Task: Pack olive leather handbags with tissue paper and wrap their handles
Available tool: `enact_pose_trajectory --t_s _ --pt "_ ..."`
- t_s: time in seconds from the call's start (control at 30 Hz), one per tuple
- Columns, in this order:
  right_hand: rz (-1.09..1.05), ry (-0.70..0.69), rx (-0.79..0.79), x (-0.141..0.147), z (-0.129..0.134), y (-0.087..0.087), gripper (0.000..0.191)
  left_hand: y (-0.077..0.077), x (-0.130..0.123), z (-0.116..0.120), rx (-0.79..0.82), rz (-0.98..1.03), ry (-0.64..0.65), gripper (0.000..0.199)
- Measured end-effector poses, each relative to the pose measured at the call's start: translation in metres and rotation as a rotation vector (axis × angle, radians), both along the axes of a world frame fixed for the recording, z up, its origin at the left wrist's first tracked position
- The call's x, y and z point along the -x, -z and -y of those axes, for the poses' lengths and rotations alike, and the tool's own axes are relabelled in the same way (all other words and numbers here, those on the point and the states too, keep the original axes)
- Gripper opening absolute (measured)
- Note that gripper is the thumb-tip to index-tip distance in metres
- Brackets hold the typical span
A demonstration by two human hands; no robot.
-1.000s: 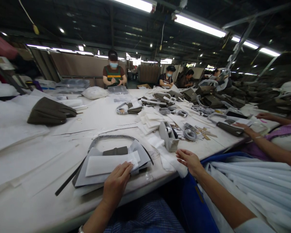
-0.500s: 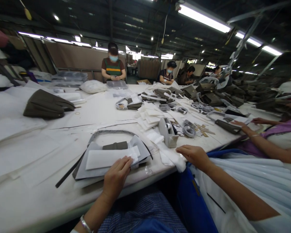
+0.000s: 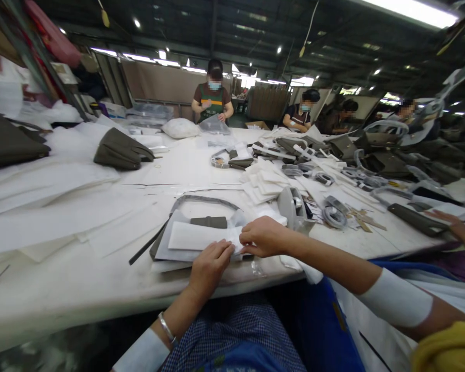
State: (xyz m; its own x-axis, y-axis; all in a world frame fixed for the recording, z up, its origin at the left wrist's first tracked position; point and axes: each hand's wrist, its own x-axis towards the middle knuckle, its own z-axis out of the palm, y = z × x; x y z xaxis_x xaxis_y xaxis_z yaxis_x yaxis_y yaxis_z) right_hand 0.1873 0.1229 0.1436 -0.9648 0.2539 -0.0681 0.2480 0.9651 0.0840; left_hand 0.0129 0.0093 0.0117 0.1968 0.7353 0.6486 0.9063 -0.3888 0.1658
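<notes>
An olive-grey bag (image 3: pixel 208 222) lies on the table before me, mostly covered by pale sheets, its film-wrapped handle (image 3: pixel 205 199) arching behind. Across its top is a white foam strip (image 3: pixel 196 237). My left hand (image 3: pixel 212 264) lies flat over the strip's front right edge, fingers stretched out. Closed in a pinch, my right hand (image 3: pixel 262 236) is at the strip's right end, gripping what looks like clear plastic film (image 3: pixel 235 238); the fingertips hide part of it. A dark strap (image 3: pixel 147 244) sticks out to the left.
A grey tape dispenser (image 3: pixel 293 209) stands right of the bag. Foam pieces (image 3: pixel 267 181), coiled straps (image 3: pixel 334 213) and more bags lie beyond. White sheets (image 3: pixel 62 206) cover the left side. A blue-rimmed bin (image 3: pixel 329 320) is below right. Co-workers (image 3: pixel 213 101) sit across; another person's hand (image 3: pixel 447 219) is at right.
My right hand has moved left from beside the tape dispenser to the foam strip's right end and closed there. My left hand stays on the strip. The view has turned left.
</notes>
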Motion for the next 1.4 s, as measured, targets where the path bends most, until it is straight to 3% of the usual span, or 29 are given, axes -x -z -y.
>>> enact_pose_trajectory --t_s 0.33,0.43,0.6,0.9,1.1,1.4 --pt "0.309 -0.056 0.041 0.053 -0.029 0.013 0.021 0.007 -0.001 -0.002 -0.004 0.032 -0.040 0.032" --pt "0.382 -0.069 0.059 0.060 -0.035 0.016 0.024 0.003 -0.001 0.002 0.057 0.063 -0.032 0.038" --pt "0.445 -0.093 0.063 0.070 -0.036 0.009 0.025 -0.010 -0.007 0.007 0.081 0.120 -0.026 0.037" --pt "0.570 -0.168 0.028 0.092 -0.038 0.002 0.019 -0.001 -0.016 0.000 0.003 0.123 -0.114 0.021" --pt "0.555 -0.170 0.027 0.097 -0.047 0.003 0.028 -0.005 -0.016 0.001 0.025 0.142 -0.099 0.015" --pt "0.419 -0.121 0.166 0.098 -0.099 0.027 0.042 -0.001 -0.017 0.001 0.019 0.141 -0.121 0.012"
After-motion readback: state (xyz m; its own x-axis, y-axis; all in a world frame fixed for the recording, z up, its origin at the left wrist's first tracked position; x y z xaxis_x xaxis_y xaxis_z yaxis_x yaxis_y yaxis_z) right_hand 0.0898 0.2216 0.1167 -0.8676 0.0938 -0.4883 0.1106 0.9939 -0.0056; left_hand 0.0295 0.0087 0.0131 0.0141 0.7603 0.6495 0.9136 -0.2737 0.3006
